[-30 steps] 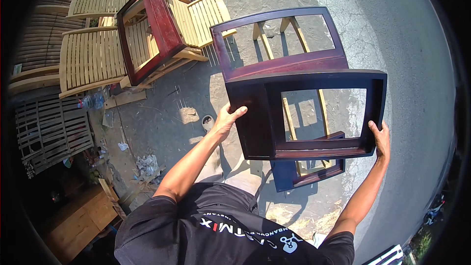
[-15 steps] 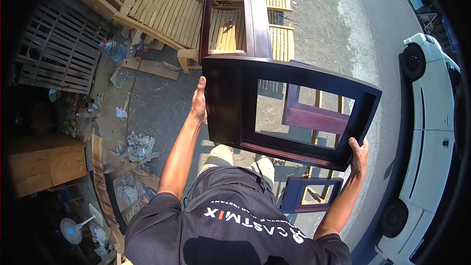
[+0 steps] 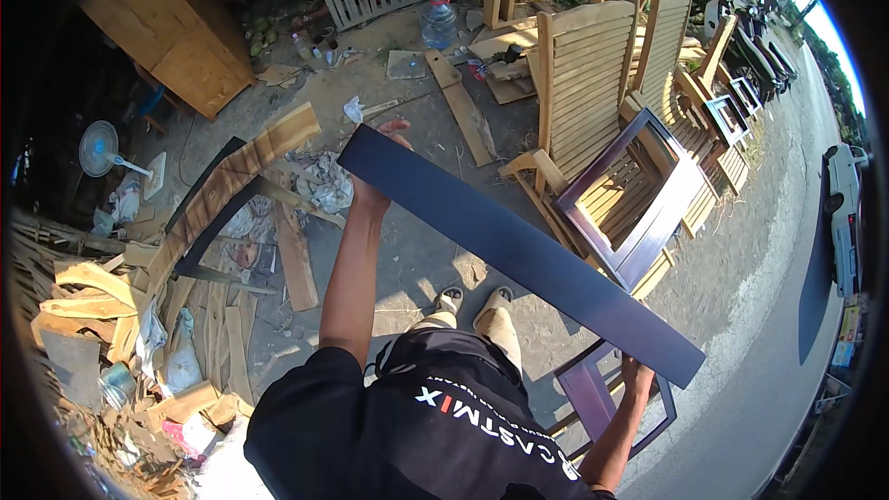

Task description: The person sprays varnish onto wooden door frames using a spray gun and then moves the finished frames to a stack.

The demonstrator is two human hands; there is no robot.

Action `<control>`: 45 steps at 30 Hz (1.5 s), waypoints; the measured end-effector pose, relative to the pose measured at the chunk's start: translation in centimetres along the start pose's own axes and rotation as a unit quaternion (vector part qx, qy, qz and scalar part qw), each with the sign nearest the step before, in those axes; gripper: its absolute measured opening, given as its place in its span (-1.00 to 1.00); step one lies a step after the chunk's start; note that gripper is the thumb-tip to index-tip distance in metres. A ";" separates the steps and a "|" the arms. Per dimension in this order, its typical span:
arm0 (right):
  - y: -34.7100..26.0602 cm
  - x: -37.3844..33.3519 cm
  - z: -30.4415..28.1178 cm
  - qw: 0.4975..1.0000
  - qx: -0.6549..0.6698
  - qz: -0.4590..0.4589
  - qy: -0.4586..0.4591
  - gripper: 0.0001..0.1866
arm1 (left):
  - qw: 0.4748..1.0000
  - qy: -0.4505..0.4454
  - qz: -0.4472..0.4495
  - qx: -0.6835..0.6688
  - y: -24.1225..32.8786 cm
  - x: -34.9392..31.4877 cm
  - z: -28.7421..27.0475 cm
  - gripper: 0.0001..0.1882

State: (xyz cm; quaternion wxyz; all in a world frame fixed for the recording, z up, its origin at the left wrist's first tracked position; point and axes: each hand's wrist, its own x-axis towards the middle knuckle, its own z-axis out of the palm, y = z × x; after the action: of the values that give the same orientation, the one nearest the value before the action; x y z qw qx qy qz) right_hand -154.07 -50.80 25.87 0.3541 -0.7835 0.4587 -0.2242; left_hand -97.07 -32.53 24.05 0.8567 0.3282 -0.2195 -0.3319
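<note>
I hold a dark-stained wooden frame [image 3: 519,255] up in front of me, turned so that mostly its long smooth side shows. My left hand [image 3: 372,193] grips its left end, with fingertips showing past the far edge. At the other end my right hand [image 3: 636,376] has hold of the lower edge; its fingers are partly hidden by the wood. Below that end is a second dark frame [image 3: 593,398], partly covered by the one I hold. Another reddish-brown frame [image 3: 639,264] leans on a slatted wooden bench [image 3: 593,74] to the right.
Wood offcuts [image 3: 287,250] and a curved plank [image 3: 231,167] lie on the left. A fan [image 3: 99,148] stands near a wooden cabinet [image 3: 199,56]. A water jug [image 3: 438,23] sits at the back. The road [image 3: 787,250] with a white vehicle [image 3: 843,218] runs along the right.
The held frame has turned from showing its open window to showing its long side. My view has swung left, bringing the offcuts and the fan further in. Both hands keep their hold.
</note>
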 end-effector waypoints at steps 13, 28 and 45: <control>-10.0 20.5 4.6 0.953 0.252 -0.131 -0.106 -0.41 | 0.936 -0.128 0.328 0.010 12.3 -5.4 -1.4 -0.24; -32.9 33.4 15.7 0.834 0.365 -0.279 -0.307 -0.40 | 0.968 0.163 0.162 0.098 13.2 -10.8 -8.7 -0.03; -48.0 38.5 52.5 0.868 0.064 -0.112 -0.480 -0.44 | 0.869 0.469 0.120 0.105 24.2 -15.9 -24.0 -0.15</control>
State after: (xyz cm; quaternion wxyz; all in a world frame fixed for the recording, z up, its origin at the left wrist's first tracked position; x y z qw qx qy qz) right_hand -73.26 -50.46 29.38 0.5523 -0.8164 0.1261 0.1124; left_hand -83.38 2.48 22.16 0.8525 0.5046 0.1364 -0.0082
